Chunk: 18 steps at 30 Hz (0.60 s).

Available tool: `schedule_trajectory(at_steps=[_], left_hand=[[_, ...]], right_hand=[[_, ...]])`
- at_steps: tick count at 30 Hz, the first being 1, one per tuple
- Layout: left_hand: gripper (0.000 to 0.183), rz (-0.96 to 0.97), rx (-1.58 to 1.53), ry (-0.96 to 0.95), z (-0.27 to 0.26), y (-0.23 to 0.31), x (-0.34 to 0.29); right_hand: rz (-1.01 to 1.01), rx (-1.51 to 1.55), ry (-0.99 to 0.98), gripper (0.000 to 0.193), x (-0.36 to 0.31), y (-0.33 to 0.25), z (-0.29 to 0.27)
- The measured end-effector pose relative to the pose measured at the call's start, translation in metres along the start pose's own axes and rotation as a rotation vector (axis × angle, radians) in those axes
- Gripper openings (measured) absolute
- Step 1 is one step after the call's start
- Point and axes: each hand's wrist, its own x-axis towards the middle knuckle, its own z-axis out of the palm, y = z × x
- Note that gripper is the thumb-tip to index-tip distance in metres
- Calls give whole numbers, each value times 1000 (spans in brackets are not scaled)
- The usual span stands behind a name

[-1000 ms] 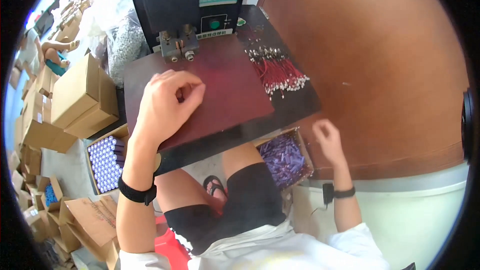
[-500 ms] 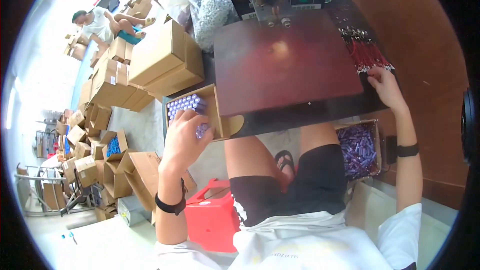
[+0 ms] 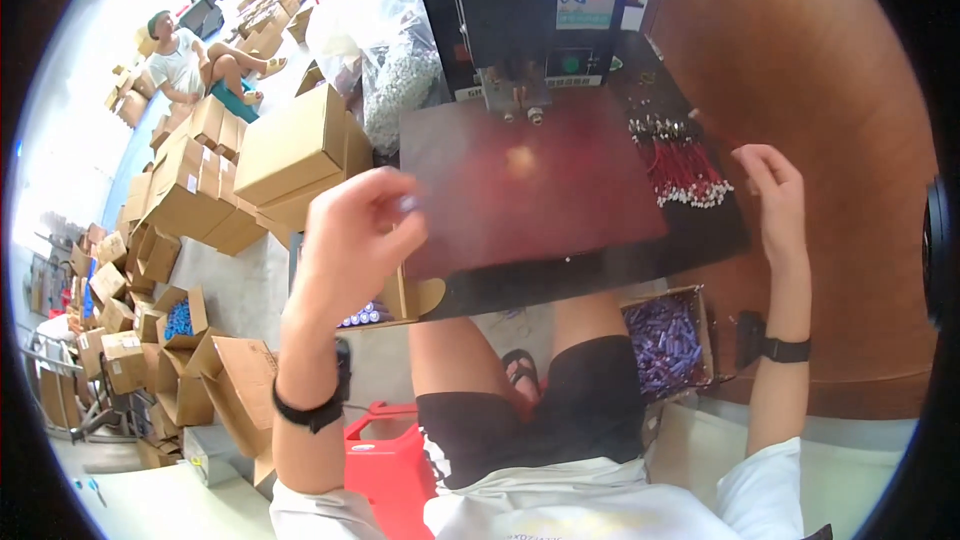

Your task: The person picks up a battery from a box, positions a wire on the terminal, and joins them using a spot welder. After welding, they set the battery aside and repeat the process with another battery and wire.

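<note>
My left hand (image 3: 355,240) is raised over the cardboard box at the table's left edge, fingers curled round a small purple battery cell (image 3: 407,203); only its pale end shows. Below my wrist, several more purple cells (image 3: 365,315) stand in the cardboard box (image 3: 403,300), largely hidden by my arm. My right hand (image 3: 778,195) hovers beyond the table's right side, thumb and fingers drawn together; what they hold, if anything, is too small to make out. Closest to it, a bundle of red wire leads (image 3: 680,165) with white ends lies on the tabletop.
A dark red board (image 3: 530,190) covers the table before a black machine (image 3: 510,10) with a lit screen and copper pins. A box of loose purple cells (image 3: 665,340) sits by my right leg. Stacked cartons (image 3: 290,145), a red stool (image 3: 390,470) and a seated person (image 3: 180,60) are leftward.
My left hand has risen out of the cell box with a battery cell. My right hand has lifted away from the wire leads. The view has tilted up, showing more of the machine.
</note>
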Motion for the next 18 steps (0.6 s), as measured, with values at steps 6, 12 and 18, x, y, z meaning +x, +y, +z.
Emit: schedule_trajectory(at_steps=[6,12,18], left_hand=[[22,148,-98,2,76,4,54],[28,198,0,17,91,0,69],[26,289,-10,88,103,-7,81]], right_hand=[[-9,183,-302,15,3,-5,66],[6,293,-331,15,8,-5,97],[-126,174,-334,15,19,4,103]])
